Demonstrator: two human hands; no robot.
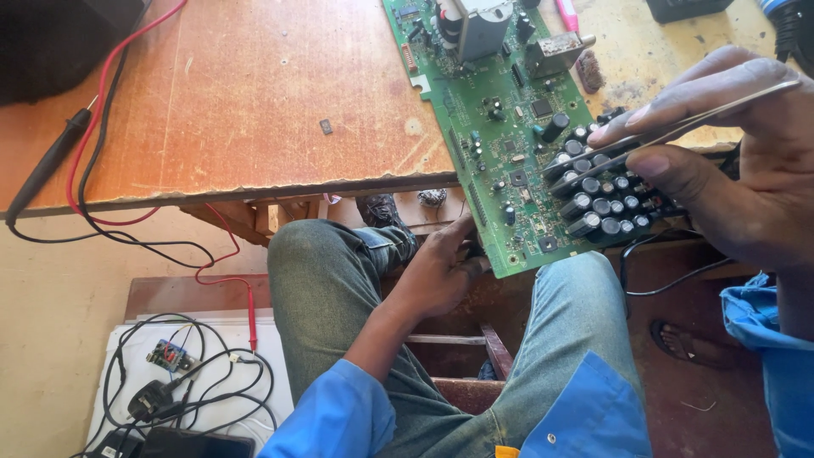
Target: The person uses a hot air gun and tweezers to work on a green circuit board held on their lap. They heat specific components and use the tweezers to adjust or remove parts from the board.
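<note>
A large green circuit board (pixel 500 144) lies over the front edge of a worn wooden table (pixel 254 102), its near end hanging above my knees. My left hand (pixel 441 263) grips the board's near lower edge from underneath. My right hand (pixel 729 161) pinches metal tweezers (pixel 661 136), whose tips rest among a cluster of black cylindrical capacitors (pixel 598 199) at the board's near right corner. A small dark chip (pixel 326 126) sits loose on the table, left of the board.
A black multimeter probe (pixel 51 161) with red and black leads trails off the table's left edge. On the floor at lower left lie tangled cables, a plug (pixel 151 399) and a small circuit module (pixel 170 354). A sandal (pixel 687 343) sits at lower right.
</note>
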